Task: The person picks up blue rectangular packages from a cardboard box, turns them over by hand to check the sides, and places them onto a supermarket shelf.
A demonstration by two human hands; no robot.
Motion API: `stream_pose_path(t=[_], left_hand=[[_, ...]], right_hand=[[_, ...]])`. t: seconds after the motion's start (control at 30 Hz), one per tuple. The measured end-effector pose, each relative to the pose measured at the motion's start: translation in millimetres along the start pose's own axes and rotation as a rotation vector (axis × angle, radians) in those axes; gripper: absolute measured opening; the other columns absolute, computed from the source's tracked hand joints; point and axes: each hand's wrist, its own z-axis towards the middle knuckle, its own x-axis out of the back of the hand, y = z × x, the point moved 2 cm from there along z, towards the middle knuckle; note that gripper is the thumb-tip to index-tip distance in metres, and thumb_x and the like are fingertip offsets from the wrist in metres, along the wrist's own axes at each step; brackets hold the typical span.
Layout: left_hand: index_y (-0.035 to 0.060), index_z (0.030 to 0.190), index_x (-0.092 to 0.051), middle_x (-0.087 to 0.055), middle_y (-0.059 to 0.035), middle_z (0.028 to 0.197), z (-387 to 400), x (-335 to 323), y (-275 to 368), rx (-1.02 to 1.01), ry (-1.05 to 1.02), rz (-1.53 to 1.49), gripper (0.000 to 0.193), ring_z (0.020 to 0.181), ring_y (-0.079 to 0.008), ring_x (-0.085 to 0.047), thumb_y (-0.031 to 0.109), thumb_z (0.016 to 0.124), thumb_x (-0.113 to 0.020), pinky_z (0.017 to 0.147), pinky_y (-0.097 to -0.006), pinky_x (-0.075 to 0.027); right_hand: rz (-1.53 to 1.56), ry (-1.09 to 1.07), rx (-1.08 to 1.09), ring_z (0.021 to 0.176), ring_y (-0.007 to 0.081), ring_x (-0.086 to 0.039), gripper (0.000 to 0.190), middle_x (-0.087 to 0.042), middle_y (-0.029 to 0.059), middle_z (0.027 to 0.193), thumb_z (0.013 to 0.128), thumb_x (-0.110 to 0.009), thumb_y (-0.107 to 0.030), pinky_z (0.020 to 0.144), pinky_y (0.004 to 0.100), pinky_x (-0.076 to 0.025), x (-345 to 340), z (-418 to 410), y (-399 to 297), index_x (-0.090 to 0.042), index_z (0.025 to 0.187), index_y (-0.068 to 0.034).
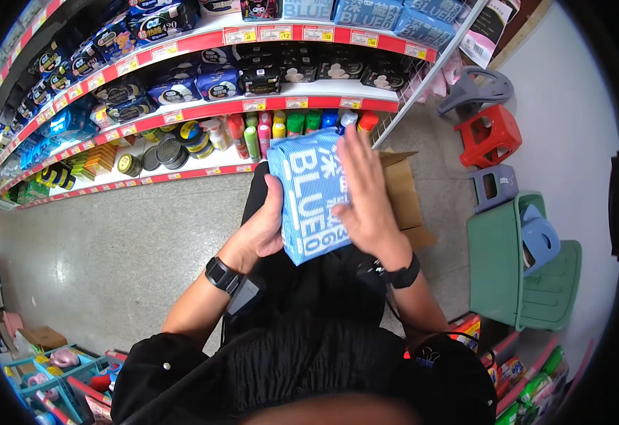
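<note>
A light blue soft plastic pack (309,207) with large white lettering is held above my lap, tilted slightly. My left hand (264,223) grips its left edge, thumb on the front near the side and the other fingers hidden behind. My right hand (368,196) lies flat over the right part of the front, fingers stretched out and slightly blurred; whether it presses on the pack I cannot tell. Beyond the right hand, an open cardboard box (402,196) stands on the floor, partly covered by the hand, its inside mostly hidden.
Ahead curves a store shelf (320,103) with red price strips, holding sanitary pad packs (341,69) and, lowest, spray cans (264,138). Plastic stools (490,135) and a green plastic bin (492,260) line the right wall. Plastic baskets (57,369) stand at lower left.
</note>
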Motion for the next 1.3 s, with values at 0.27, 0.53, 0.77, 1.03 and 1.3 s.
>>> stream_pose_path(t=[0.27,0.53,0.77,1.03,1.3], left_hand=[[-0.0021,0.145,-0.033,-0.047,-0.0129,0.139,-0.9,8.9,11.2,-0.221,-0.036,0.430,0.099,0.126,-0.0188,-0.047,0.069,0.081,-0.059,0.103,-0.0340,-0.041],[-0.0005,0.140,-0.041,-0.048,-0.0137,0.137,-11.9,-4.9,31.0,-0.453,0.065,0.702,0.107,0.128,-0.0246,-0.045,0.066,0.064,-0.078,0.108,-0.0382,-0.034],[0.0029,0.135,-0.046,-0.051,-0.0178,0.132,-8.4,9.0,34.6,-0.607,0.223,1.132,0.107,0.125,-0.0338,-0.047,0.063,0.055,-0.084,0.105,-0.0439,-0.037],[0.0055,0.138,-0.044,-0.052,-0.0156,0.130,-10.0,8.7,32.3,-0.530,0.146,1.097,0.108,0.123,-0.0325,-0.050,0.062,0.055,-0.084,0.103,-0.0414,-0.039],[0.0000,0.148,-0.026,-0.037,-0.0164,0.147,-11.0,1.0,26.4,-0.420,0.096,0.747,0.118,0.137,-0.0253,-0.035,0.069,0.067,-0.075,0.112,-0.0378,-0.029]], right_hand=[[0.018,0.195,0.307,0.117,0.0366,-0.055,0.061,-0.058,0.0180,0.122,0.090,-0.058,-0.050,0.103,0.0497,-0.039,17.7,14.4,-51.5,-0.059,0.124,0.000],[0.115,0.360,-0.001,0.121,0.0340,-0.053,0.066,-0.055,0.0200,0.131,0.096,-0.046,-0.055,0.104,0.0438,-0.037,26.4,11.6,0.1,-0.056,0.128,0.002],[-0.045,-0.052,0.391,0.130,0.0336,-0.048,0.076,-0.052,0.0169,0.137,0.090,-0.044,-0.065,0.109,0.0492,-0.032,24.2,20.6,-41.8,-0.053,0.133,-0.003],[0.079,0.297,0.282,0.130,0.0361,-0.048,0.078,-0.051,0.0153,0.139,0.089,-0.044,-0.067,0.108,0.0483,-0.032,40.6,18.0,-24.5,-0.053,0.134,-0.004],[0.296,0.139,-0.017,0.140,0.0377,-0.031,0.097,-0.031,0.0236,0.151,0.081,-0.068,-0.058,0.113,0.0453,-0.028,25.8,10.3,12.5,-0.030,0.147,0.000]])
